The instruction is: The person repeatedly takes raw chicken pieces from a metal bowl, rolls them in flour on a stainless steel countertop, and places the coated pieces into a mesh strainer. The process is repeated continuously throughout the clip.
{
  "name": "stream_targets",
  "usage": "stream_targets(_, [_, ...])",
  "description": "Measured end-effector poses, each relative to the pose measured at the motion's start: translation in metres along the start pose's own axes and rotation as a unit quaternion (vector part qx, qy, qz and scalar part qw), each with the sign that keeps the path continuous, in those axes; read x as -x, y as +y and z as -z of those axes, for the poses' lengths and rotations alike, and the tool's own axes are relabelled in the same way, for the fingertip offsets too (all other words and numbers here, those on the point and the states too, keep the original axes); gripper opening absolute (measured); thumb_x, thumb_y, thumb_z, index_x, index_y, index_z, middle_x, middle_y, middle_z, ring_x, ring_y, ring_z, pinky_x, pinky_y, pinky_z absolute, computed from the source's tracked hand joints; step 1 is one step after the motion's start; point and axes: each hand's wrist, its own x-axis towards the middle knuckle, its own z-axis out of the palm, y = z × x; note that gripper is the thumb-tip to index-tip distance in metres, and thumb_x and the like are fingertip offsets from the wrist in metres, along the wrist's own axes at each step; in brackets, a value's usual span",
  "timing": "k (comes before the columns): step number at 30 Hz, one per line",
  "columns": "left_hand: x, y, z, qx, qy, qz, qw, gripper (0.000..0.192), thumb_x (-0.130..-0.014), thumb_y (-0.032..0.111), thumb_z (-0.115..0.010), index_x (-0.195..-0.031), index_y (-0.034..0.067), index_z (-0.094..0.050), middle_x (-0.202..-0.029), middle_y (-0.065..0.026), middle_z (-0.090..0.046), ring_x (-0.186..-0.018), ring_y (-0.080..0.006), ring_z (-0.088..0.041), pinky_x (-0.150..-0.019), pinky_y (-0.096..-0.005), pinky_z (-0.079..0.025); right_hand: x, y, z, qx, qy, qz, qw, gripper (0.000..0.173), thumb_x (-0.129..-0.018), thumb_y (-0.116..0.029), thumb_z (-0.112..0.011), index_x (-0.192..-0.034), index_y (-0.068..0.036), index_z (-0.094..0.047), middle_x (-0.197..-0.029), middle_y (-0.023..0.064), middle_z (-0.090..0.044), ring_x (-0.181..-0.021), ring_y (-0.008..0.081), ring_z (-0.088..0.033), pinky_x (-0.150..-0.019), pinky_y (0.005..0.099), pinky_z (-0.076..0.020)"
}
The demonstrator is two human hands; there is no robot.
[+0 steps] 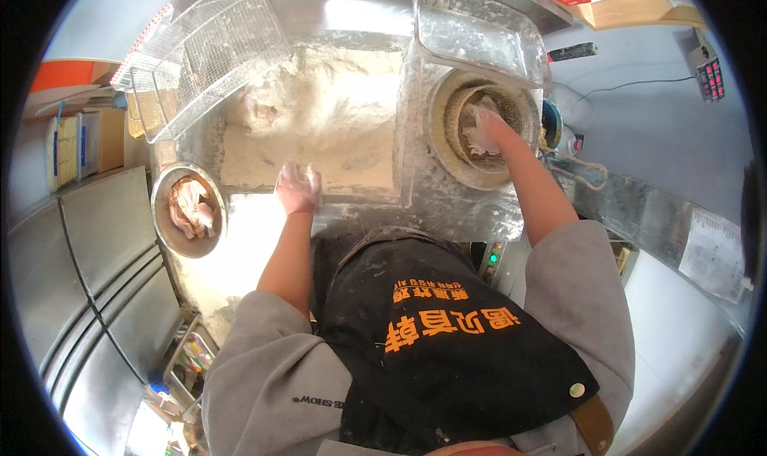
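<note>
My right hand [492,131] reaches into a round wire-mesh basket [527,117] that sits in a round bowl [440,150], at a pale, flour-coated piece that looks like meat [473,134]. Whether its fingers close on the piece is unclear. My left hand [298,186], dusted with flour, rests at the near edge of a shallow clear tray of flour [347,156], fingers apart and partly curled, with nothing visible in it. A floured lump [257,110] lies in the tray's far left part. Raw meat, apparently poultry [192,207], lies in a steel bowl [159,216] at the left.
A wire rack [222,49] leans at the back left. An upturned or tilted clear plastic container [473,31] stands behind the mesh basket. A looped handle [590,171] sticks out at the right, near a black-handled tool [573,52]. Steel cabinet doors [108,228] stand at the left.
</note>
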Motion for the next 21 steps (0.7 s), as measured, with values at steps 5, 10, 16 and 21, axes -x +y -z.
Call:
stream_targets(5, [0.001,-0.004,-0.003,-0.017,0.006,-0.016,1.000,0.037,-0.085,0.036,-0.067,-0.095,0.001,-0.061,-0.095,-0.0225,-0.064,-0.092,-0.0442,-0.062,-0.082,-0.0518,-0.051,-0.013,0.023,-0.020,0.027,0.002,-0.098,0.995,0.049,-0.094,-0.028,-0.057,-0.139,-0.006,-0.057,-0.127,0.0222,-0.066,-0.125,0.0334,-0.059,-0.107,0.0435,-0.0459])
stream_targets(10, [0.000,-0.011,-0.012,-0.038,0.035,-0.041,0.998,0.039,-0.085,0.036,-0.067,-0.099,0.000,-0.061,-0.097,-0.0235,-0.064,-0.094,-0.0452,-0.062,-0.083,-0.0522,-0.051,-0.019,0.019,-0.040,0.177,-0.105,-0.047,0.977,0.047,-0.092,-0.024,-0.056,-0.133,-0.002,-0.061,-0.130,0.0231,-0.065,-0.119,0.0349,-0.063,-0.105,0.0422,-0.0476])
stream_targets(16, [-0.002,-0.015,-0.014,-0.025,0.003,-0.026,0.999,0.037,-0.084,0.032,-0.069,-0.102,0.000,-0.062,-0.096,-0.0238,-0.065,-0.094,-0.0456,-0.062,-0.082,-0.0526,-0.051,-0.027,0.015,-0.070,-0.041,0.002,-0.109,0.993,0.045,-0.093,-0.023,-0.051,-0.128,0.003,-0.064,-0.134,0.0273,-0.061,-0.119,0.0393,-0.063,-0.105,0.0466,-0.0477])
stream_targets(21, [-0.004,-0.009,-0.012,-0.020,0.001,-0.023,1.000,0.033,-0.084,0.029,-0.070,-0.099,0.002,-0.062,-0.090,-0.0208,-0.064,-0.087,-0.0439,-0.062,-0.078,-0.0526,-0.051,-0.042,0.033,-0.084,0.043,-0.002,-0.069,0.997,0.048,-0.096,-0.025,-0.047,-0.134,0.003,-0.058,-0.139,0.0319,-0.056,-0.126,0.0434,-0.058,-0.109,0.0484,-0.0448])
